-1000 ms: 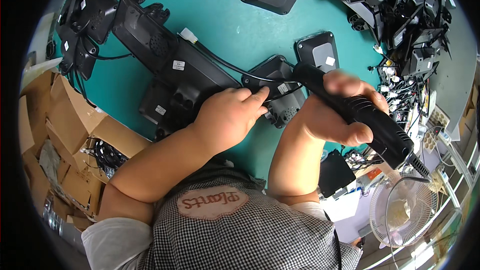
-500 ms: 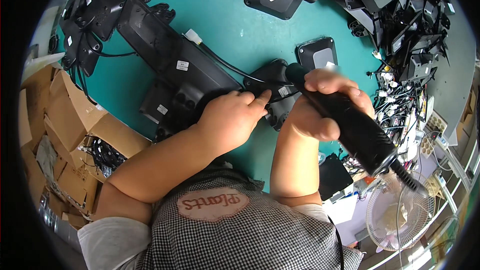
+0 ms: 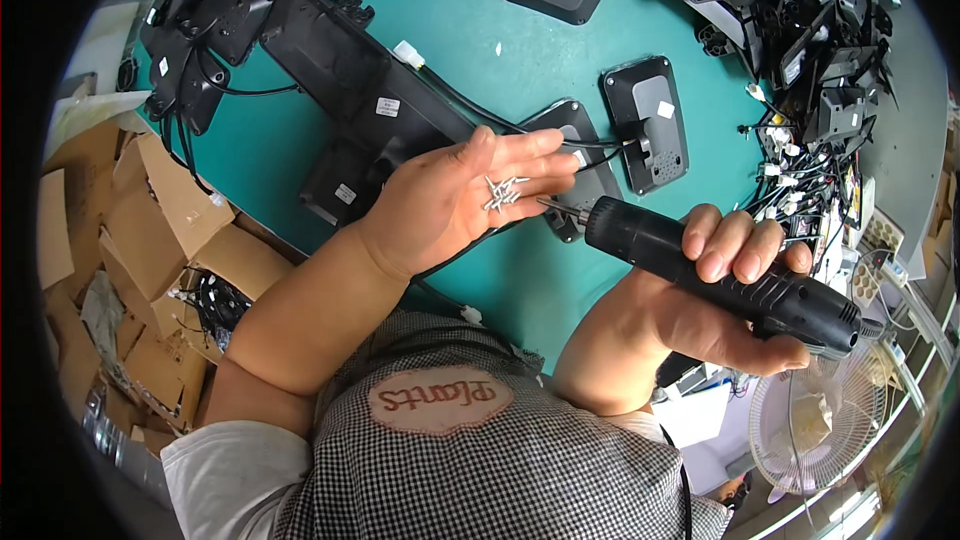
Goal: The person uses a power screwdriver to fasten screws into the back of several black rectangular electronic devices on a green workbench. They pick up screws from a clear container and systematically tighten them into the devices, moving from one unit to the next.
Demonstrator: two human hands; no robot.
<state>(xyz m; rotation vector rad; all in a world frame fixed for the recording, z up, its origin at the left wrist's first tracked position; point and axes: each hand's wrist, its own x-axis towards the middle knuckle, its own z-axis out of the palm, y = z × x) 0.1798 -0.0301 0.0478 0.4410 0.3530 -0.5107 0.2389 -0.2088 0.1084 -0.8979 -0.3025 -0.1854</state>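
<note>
My left hand (image 3: pixel 470 185) is turned palm up over the bench, fingers stretched and slightly cupped. Several small silver screws (image 3: pixel 503 192) lie in it at the base of the fingers. My right hand (image 3: pixel 715 290) is closed around a black electric screwdriver (image 3: pixel 650 240), which lies nearly level and points left. Its bit (image 3: pixel 563 208) reaches close to my left fingertips; whether it touches a screw I cannot tell. Beneath and beyond the left hand lies a black plastic housing (image 3: pixel 575 125) with a cable (image 3: pixel 470 105) ending in a white connector (image 3: pixel 408 53). Part of that housing is hidden.
A black rectangular panel (image 3: pixel 645 90) lies just right of the housing on the green bench (image 3: pixel 430 0). A long black casing (image 3: pixel 340 65) stretches across the left. Black parts and wires (image 3: pixel 790 160) are heaped at right. Cardboard boxes (image 3: pixel 150 270) and a fan (image 3: pixel 815 420) flank me.
My left hand has turned from palm down on the housing to palm up, showing screws. The screwdriver has swung lower and more level, its bit now beside the left fingers.
</note>
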